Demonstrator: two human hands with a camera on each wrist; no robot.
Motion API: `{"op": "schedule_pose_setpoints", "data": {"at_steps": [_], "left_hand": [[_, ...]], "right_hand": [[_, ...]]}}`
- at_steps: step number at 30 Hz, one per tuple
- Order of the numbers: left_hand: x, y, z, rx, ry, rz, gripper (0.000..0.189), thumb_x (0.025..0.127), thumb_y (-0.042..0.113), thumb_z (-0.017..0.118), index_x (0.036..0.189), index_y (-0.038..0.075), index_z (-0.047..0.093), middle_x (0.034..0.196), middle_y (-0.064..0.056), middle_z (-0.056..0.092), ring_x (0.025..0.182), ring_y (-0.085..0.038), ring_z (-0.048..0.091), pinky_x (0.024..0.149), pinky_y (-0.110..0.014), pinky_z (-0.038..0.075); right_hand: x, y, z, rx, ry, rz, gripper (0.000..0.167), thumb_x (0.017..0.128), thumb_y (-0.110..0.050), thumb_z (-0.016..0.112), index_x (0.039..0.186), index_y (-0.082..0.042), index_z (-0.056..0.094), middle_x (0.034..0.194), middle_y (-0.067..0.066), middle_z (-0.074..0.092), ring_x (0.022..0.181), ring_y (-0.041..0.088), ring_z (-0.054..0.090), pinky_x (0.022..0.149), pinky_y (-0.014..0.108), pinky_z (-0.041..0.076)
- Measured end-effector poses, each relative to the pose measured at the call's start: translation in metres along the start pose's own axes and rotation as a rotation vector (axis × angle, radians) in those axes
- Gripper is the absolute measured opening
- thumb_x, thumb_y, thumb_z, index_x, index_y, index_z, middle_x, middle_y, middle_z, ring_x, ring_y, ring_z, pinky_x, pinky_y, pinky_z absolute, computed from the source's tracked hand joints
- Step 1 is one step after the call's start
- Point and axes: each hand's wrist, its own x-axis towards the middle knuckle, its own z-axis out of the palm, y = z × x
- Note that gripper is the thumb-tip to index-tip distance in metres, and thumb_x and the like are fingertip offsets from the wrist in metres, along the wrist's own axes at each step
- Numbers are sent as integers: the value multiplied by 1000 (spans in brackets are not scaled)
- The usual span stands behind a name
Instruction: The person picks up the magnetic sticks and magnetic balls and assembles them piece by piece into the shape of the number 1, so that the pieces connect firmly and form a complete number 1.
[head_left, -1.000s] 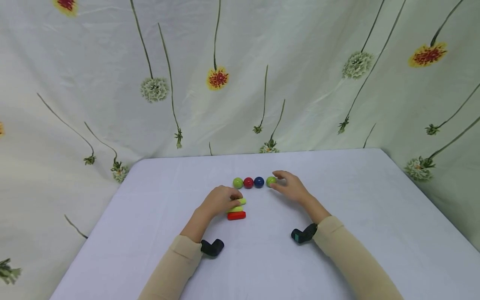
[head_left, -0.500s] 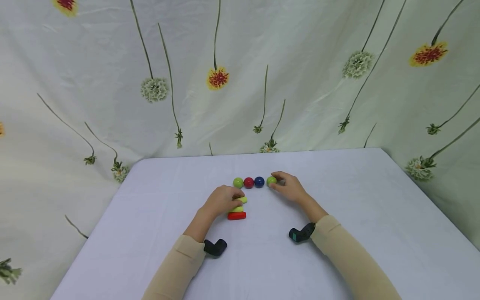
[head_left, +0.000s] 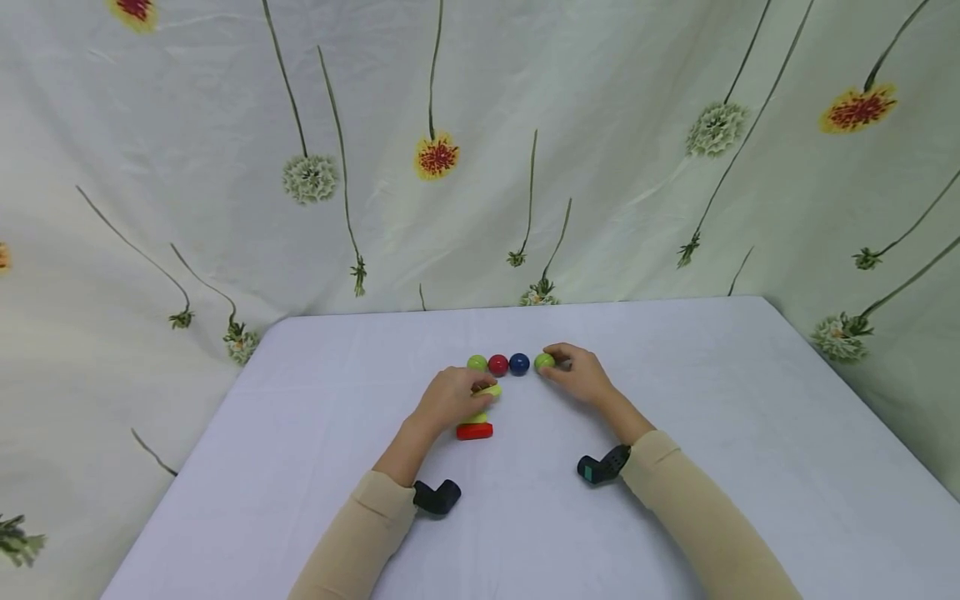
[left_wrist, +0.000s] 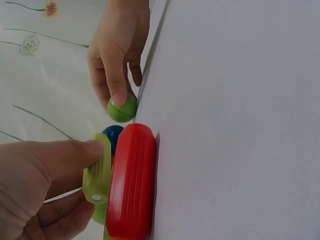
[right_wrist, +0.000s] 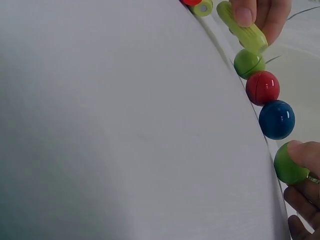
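Note:
My left hand (head_left: pixel 450 397) pinches a yellow-green ridged rod (right_wrist: pixel 246 33) between thumb and fingers, and the left wrist view shows a pale dot on its end. Beneath that hand on the table lie a second yellow-green rod (head_left: pixel 477 418), partly hidden, and a red ridged rod (left_wrist: pixel 132 182). On the right, my right hand (head_left: pixel 582 375) holds a green ball (right_wrist: pixel 288 167) by thumb and fingers at the row's right end. To its left sit a blue ball (head_left: pixel 519 363), a red ball (head_left: pixel 498 365) and another green ball (right_wrist: pixel 248 63).
A white-covered table (head_left: pixel 675 392) lies under everything, with a flower-printed cloth (head_left: pixel 622 150) hanging behind it. Black devices are strapped to both wrists, such as the left wrist device (head_left: pixel 437 497).
My left hand has lifted the yellow-green rod away from the other rods, up and slightly right toward the ball row. The right hand stays on the green ball, almost still.

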Motion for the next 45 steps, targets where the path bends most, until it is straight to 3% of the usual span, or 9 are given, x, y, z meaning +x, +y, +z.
{"op": "schedule_pose_setpoints", "data": {"at_steps": [12, 22, 34, 45], "left_hand": [[2, 17, 6, -129, 14, 13, 27, 89, 16, 73, 114, 6, 70, 95, -3, 71, 89, -18, 65, 80, -30, 54], [4, 30, 18, -254, 46, 18, 23, 88, 15, 73, 109, 4, 71, 93, -4, 70, 86, -18, 65, 78, -32, 54], [6, 50, 37, -448, 66, -84, 27, 90, 16, 71, 112, 0, 69, 95, -6, 69, 87, -19, 66, 74, -28, 54], [13, 68, 55, -588, 69, -223, 29, 89, 18, 71, 110, -2, 70, 86, -4, 69, 75, -10, 62, 65, -22, 52]], "right_hand": [[-1, 3, -2, 46, 34, 58, 39, 90, -19, 72, 123, 0, 63, 110, 14, 67, 103, 29, 61, 89, 44, 49], [-4, 4, -8, 83, 52, 71, 42, 89, -19, 73, 125, 0, 62, 116, 16, 66, 104, 31, 62, 90, 44, 50], [-13, 5, -18, 81, 66, 54, 44, 89, -19, 73, 125, 2, 61, 117, 18, 65, 104, 32, 62, 89, 45, 50], [-15, 9, -28, 73, 83, 63, 44, 89, -19, 73, 125, 3, 61, 120, 19, 64, 104, 33, 62, 89, 45, 50]]}}
